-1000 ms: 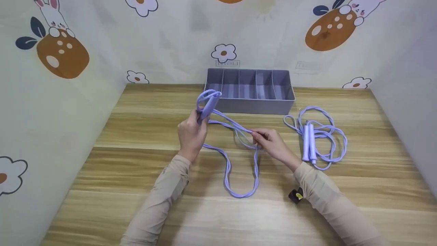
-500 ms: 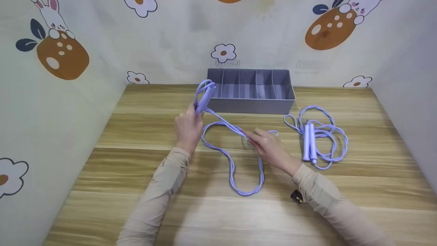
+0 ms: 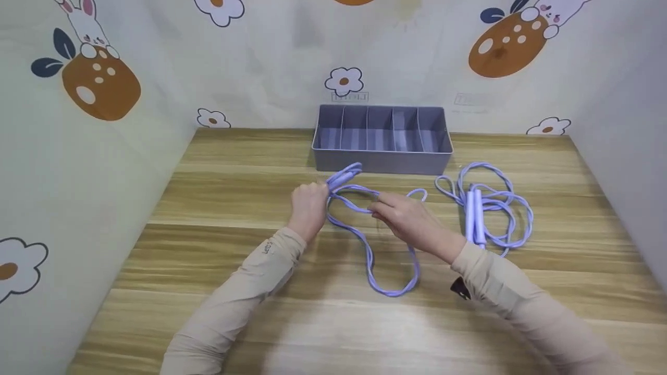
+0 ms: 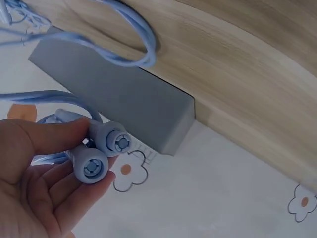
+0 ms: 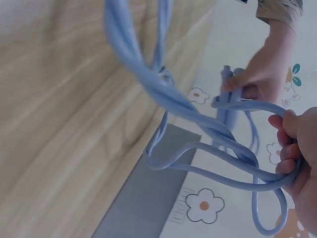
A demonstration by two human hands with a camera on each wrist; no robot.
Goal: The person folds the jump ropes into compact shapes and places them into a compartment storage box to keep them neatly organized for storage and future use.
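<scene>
Left hand (image 3: 309,205): fingers curled round both handles (image 4: 91,166) of a blue-violet jump rope, parted only by their thickness. Right hand (image 3: 404,219): fingers closed round its cord (image 3: 394,294) — slack loop on the counter (image 3: 156,271), 5 o'clock. Divided box (image 3: 383,162) at 12; second rope (image 3: 479,216) at 3. Step, as judged: gathering cord — next move calls for drawing slack toward the handles.

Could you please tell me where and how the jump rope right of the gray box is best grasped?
Probably by the middle of its two handles, pinched together from above: they lie straight, side by side, while the cord spreads in loose loops. The right sleeve appears close to their near ends.
</scene>
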